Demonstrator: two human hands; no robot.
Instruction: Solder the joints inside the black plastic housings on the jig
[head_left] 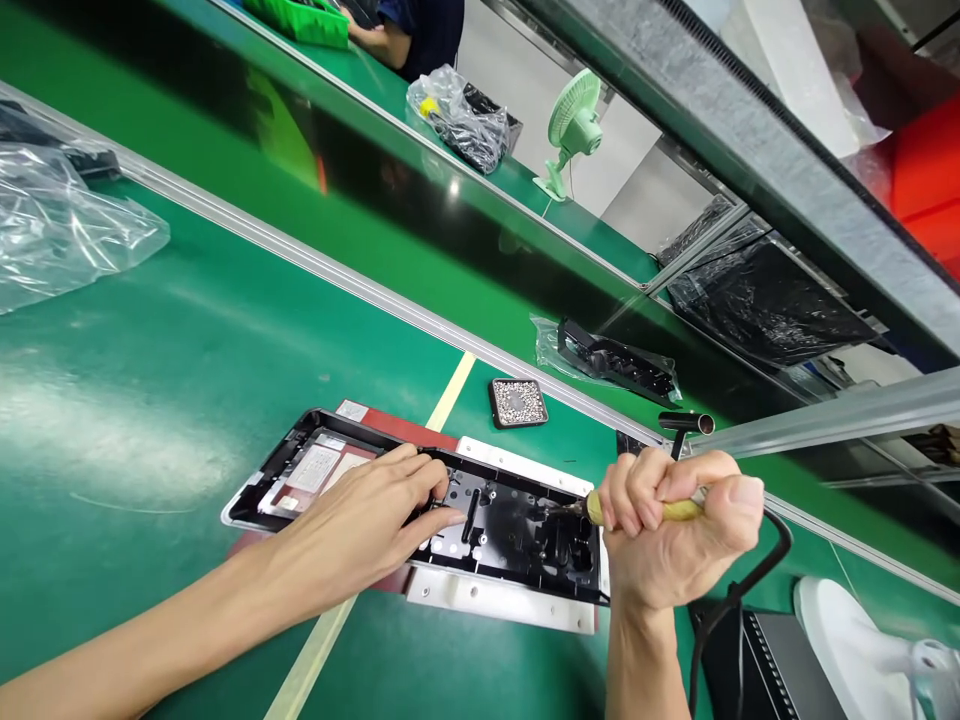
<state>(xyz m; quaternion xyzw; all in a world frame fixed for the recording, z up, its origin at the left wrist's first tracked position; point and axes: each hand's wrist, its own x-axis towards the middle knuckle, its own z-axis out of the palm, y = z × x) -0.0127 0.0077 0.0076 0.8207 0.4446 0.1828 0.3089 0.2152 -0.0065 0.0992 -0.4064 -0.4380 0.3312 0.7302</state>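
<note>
A long black plastic housing [517, 535] lies tilted across the middle, with a metal plate and small posts inside. Over its centre lies my left hand [382, 500], fingers curled and thumb on the inner plate, holding the housing down. My right hand [675, 515] is a fist around the yellow handle of a soldering iron [682, 510]. The iron's thin tip points into the right end of the housing. Under the housing is a fixture with white side bars [502, 595] and a reddish board [390, 578].
Behind the housing sits a small square tray [519, 402] of tiny metallic pieces. Near my right hand are a black iron holder [684, 424] and a black cable [772, 550]. A bagged black part [615, 362] and plastic wrap [67, 225] lie farther off. A co-worker's arm [386, 42] shows beyond.
</note>
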